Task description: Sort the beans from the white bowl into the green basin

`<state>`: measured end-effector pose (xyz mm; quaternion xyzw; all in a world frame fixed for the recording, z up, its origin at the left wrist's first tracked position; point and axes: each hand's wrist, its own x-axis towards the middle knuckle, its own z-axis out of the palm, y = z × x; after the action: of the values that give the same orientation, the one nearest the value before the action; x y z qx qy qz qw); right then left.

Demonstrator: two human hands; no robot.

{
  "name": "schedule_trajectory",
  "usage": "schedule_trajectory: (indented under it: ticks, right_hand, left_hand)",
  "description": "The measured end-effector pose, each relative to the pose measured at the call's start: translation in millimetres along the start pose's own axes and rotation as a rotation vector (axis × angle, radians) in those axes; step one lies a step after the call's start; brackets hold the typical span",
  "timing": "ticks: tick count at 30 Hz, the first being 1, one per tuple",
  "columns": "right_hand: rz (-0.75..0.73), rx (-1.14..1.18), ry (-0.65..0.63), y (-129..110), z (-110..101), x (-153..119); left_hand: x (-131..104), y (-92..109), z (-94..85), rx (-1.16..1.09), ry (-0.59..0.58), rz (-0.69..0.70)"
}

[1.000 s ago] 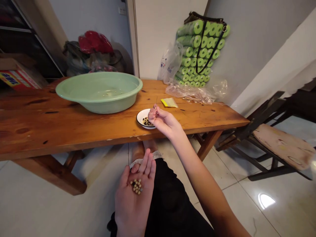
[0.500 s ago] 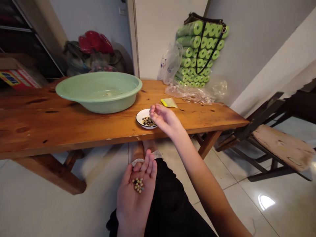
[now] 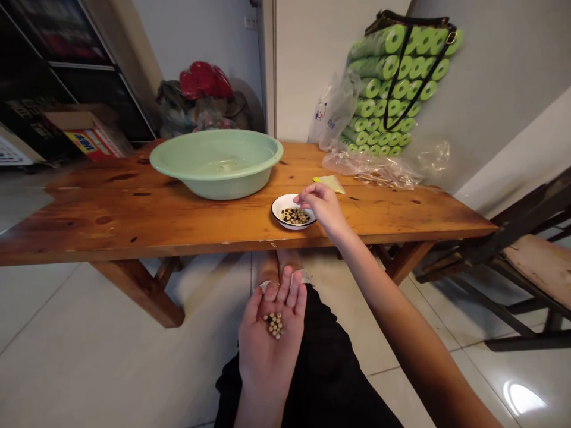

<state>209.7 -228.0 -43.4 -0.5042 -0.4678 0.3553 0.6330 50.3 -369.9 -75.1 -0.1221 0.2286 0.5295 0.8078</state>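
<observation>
My left hand (image 3: 273,351) is held palm up above my lap, fingers stretched and slightly cupped. A small pile of beads (image 3: 273,326), mostly cream with a dark one and a bluish one, rests in its palm. My right hand (image 3: 322,207) hangs over the right side of a white bowl (image 3: 277,208) with a dark rim, fingers bent down and loosely apart. Nothing shows between those fingers, though the thumb is partly hidden. Inside the bowl lie many dark and cream beads (image 3: 294,216). Just behind my right hand is a small yellow-edged packet (image 3: 331,182).
A large green basin (image 3: 223,185) stands on the wooden table (image 3: 214,223), left of the bowl. Stacked green rolls (image 3: 379,89) with a black strap bag and clear plastic (image 3: 375,166) occupy the back right. A dark chair (image 3: 513,279) stands at right.
My right hand has turned from palm sideways to fingers pointing down over the bowl. My left hand still carries the beads. The view has swung left, shifting everything rightward.
</observation>
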Motion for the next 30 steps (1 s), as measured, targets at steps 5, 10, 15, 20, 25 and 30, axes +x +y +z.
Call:
schedule_trajectory:
  ticks: [5, 10, 15, 20, 25, 30]
  right_hand:
    - [-0.022, -0.088, -0.115, -26.6, -10.6, -74.6]
    - [-0.028, -0.245, -0.354, -30.3, -17.8, -171.6]
    - [-0.165, -0.361, -0.242, -17.5, -12.2, -212.8]
    - [-0.347, -0.561, -0.123, -20.4, -7.7, -212.9]
    - [-0.430, -0.679, -0.208, -26.5, -8.2, -209.8]
    - [-0.431, -0.724, -0.252, -25.2, -10.7, -217.5]
  left_hand:
    - [-3.7, 5.1, -0.8, 0.034, -0.154, 0.073]
    - [-5.9, 7.0, -3.6, 0.100, -0.249, 0.105]
    - [-4.9, 2.5, -9.6, 0.106, -0.361, 0.053]
    - [-6.4, -1.3, -11.5, 0.107, -0.372, 0.009]
    - [-7.4, -0.5, -10.3, 0.092, -0.380, 0.020]
    - [-5.5, -0.5, -9.4, 0.089, -0.383, 0.053]
